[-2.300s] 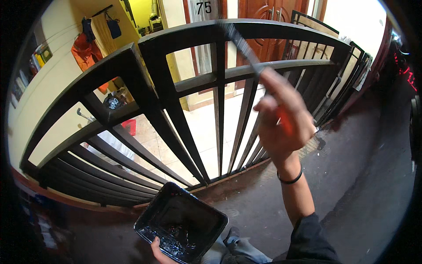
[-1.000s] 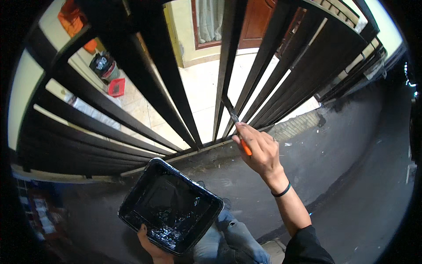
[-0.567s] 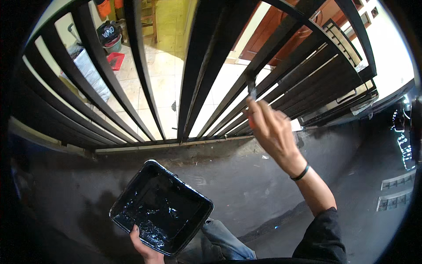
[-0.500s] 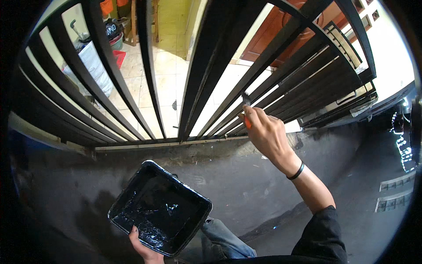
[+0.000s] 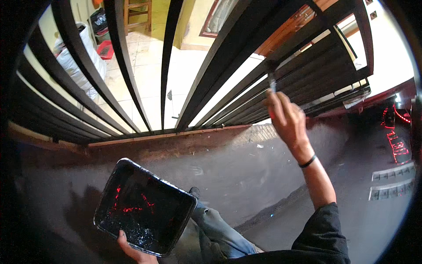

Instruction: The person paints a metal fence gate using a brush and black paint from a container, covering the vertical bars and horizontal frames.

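My right hand [image 5: 288,121] is closed around the handle of a paintbrush [image 5: 272,80], its arm stretched out. The dark bristles are up against a black metal bar of the gate [image 5: 226,66]; the blur hides the exact contact. Low on the left, my left hand [image 5: 135,254] grips the near edge of a black rectangular tray [image 5: 159,177], with the thumb over the rim and the other fingers hidden beneath. Wet, glossy black paint lies in the tray, which reflects red light.
Behind the bars lie a pale tiled floor [image 5: 145,77], a white sack [image 5: 83,66], a red dustpan-like thing [image 5: 105,49] and a wooden stool [image 5: 138,15]. Dark pavement [image 5: 233,176] runs below the gate. Red string lights [image 5: 395,147] hang at far right.
My right hand and the brush have moved up and to the right along the gate. The tray has shifted left in view. The string lights have turned from white to red.
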`<state>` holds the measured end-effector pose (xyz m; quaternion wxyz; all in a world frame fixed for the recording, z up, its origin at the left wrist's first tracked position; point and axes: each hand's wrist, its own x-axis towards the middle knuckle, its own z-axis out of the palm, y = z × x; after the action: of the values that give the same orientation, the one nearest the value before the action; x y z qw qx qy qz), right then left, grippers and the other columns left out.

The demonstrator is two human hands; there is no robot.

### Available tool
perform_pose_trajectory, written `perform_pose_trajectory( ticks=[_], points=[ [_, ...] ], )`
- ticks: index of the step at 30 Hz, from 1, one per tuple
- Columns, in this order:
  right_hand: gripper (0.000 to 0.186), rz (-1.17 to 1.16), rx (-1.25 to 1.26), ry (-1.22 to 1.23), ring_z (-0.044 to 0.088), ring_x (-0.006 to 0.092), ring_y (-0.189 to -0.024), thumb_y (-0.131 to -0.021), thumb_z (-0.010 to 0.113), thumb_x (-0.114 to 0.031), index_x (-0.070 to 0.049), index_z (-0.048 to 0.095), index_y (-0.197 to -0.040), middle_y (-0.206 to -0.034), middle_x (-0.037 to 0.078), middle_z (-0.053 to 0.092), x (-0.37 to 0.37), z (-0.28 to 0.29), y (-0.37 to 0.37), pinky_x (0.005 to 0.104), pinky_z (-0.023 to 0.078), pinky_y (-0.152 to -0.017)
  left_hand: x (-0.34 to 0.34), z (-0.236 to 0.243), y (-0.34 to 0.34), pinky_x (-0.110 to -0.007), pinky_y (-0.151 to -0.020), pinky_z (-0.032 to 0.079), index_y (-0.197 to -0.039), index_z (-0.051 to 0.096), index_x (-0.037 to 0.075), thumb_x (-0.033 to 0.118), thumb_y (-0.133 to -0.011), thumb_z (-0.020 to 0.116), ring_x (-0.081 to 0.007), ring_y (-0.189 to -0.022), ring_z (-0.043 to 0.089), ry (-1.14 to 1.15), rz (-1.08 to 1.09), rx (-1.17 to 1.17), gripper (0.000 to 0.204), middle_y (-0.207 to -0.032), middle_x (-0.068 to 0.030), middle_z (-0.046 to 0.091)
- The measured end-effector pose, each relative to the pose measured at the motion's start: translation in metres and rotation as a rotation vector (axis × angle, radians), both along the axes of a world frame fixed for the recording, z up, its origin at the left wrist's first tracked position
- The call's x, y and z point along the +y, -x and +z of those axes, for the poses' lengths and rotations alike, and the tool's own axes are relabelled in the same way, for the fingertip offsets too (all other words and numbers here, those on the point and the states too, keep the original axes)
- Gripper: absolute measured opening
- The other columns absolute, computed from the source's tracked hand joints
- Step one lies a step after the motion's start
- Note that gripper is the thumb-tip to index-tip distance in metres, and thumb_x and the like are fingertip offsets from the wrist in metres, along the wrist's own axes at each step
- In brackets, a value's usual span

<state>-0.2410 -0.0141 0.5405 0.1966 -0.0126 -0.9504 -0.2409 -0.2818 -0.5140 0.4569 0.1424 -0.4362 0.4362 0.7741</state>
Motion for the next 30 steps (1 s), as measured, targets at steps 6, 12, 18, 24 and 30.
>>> perform_pose_trajectory(
  ticks=[6, 12, 18, 24, 30],
  points=[
    [0.044, -0.067, -0.064, 0.222, 0.073, 0.0203, -0.074, -0.093, 0.072, -0.014, -0.002, 0.059, -0.133, -0.107, 0.009, 0.068, -0.004, -0.149, 0.001, 0.0315, 0.061, -0.063, -0.087, -0.081, -0.008, -0.056, -0.113, 0.044, -0.154, 0.041, 0.005, 0.048, -0.092, 0.070, -0.0354, -0.133, 0.052, 1.298, -0.840, 0.663, 0.081, -0.154, -0.0191, 0.042],
    [0.034, -0.072, 0.073, 0.523, 0.075, 0.0222, -0.075, -0.094, 0.075, -0.013, -0.005, 0.062, -0.125, -0.109, 0.012, 0.074, -0.002, -0.169, -0.002, 0.0314, 0.063, -0.061, -0.108, -0.100, 0.015, -0.057, -0.115, 0.039, -0.155, 0.039, 0.003, 0.057, -0.076, 0.082, -0.0363, -0.135, 0.049, 1.152, -0.756, 0.653, 0.105, -0.151, -0.0216, 0.043],
    [0.044, 0.103, 0.397, 0.234, 0.076, 0.0243, -0.085, -0.086, 0.081, -0.004, -0.009, 0.069, -0.128, -0.109, 0.012, 0.073, 0.009, -0.076, 0.005, 0.0332, 0.063, -0.067, -0.100, -0.086, 0.012, -0.057, -0.116, 0.037, -0.155, 0.037, 0.003, 0.059, -0.067, 0.089, -0.0361, -0.135, 0.047, 1.309, -0.973, 0.807, 0.116, -0.147, -0.0217, 0.044],
    [0.054, -0.097, 0.100, 0.249, 0.072, 0.0203, -0.075, -0.089, 0.076, -0.010, -0.008, 0.060, -0.141, -0.113, 0.011, 0.066, -0.002, -0.159, -0.012, 0.0313, 0.060, -0.060, -0.058, -0.066, 0.006, -0.053, -0.113, 0.043, -0.156, 0.036, 0.009, 0.046, -0.086, 0.076, -0.0348, -0.132, 0.050, 0.986, -0.838, 0.711, 0.088, -0.149, -0.0190, 0.042],
    [0.038, -0.222, -0.034, 0.567, 0.076, 0.0297, -0.080, -0.093, 0.073, -0.009, -0.006, 0.063, -0.129, -0.115, 0.013, 0.070, -0.009, -0.249, 0.003, 0.0371, 0.064, -0.065, -0.041, -0.045, 0.020, -0.049, -0.109, 0.048, -0.148, 0.047, 0.007, 0.037, -0.101, 0.056, -0.0338, -0.126, 0.055, 0.834, -0.707, 0.506, 0.057, -0.145, -0.0189, 0.049]
  ],
)
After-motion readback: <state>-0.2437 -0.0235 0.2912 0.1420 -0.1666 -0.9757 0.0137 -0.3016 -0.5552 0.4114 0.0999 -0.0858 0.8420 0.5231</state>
